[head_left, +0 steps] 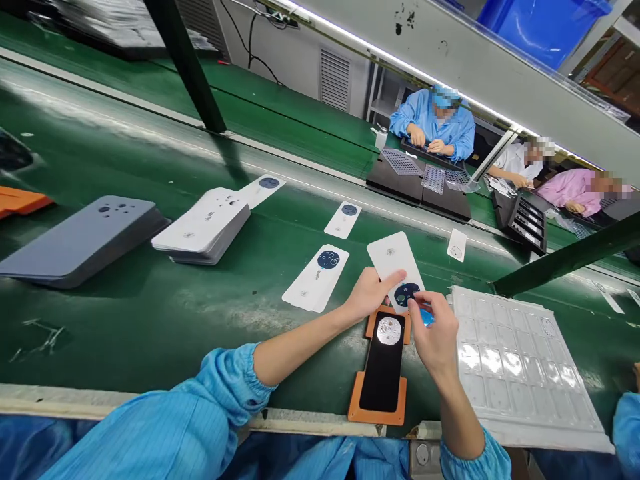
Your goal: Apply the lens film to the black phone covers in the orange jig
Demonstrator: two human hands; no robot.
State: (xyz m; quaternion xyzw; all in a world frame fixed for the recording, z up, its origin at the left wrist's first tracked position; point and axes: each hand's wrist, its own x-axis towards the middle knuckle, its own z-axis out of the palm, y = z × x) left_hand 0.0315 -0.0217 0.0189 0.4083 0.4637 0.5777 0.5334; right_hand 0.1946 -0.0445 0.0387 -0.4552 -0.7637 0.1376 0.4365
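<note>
My left hand (369, 292) grips a white phone back cover (397, 257) by its side, thumb on top. The cover is tilted over the bench, with a dark round camera patch (406, 294) at its near end. My right hand (436, 333) pinches at that end, its fingertips on the edge of the patch. A small blue piece (427, 317) shows beside those fingers; whether it is attached cannot be made out. Just below lies an orange fixture (356, 400) with a black insert (383, 373) and a silvery round plate (389, 331). Another white cover (316, 280) lies to the left.
Stacked white covers (200, 223) and grey covers (80, 237) stand on the left. Smaller white cards (343, 220) lie farther back. A clear blister tray (520, 360) is at the right. Green posts (575, 257) rise from the bench. Several co-workers (435, 123) sit opposite.
</note>
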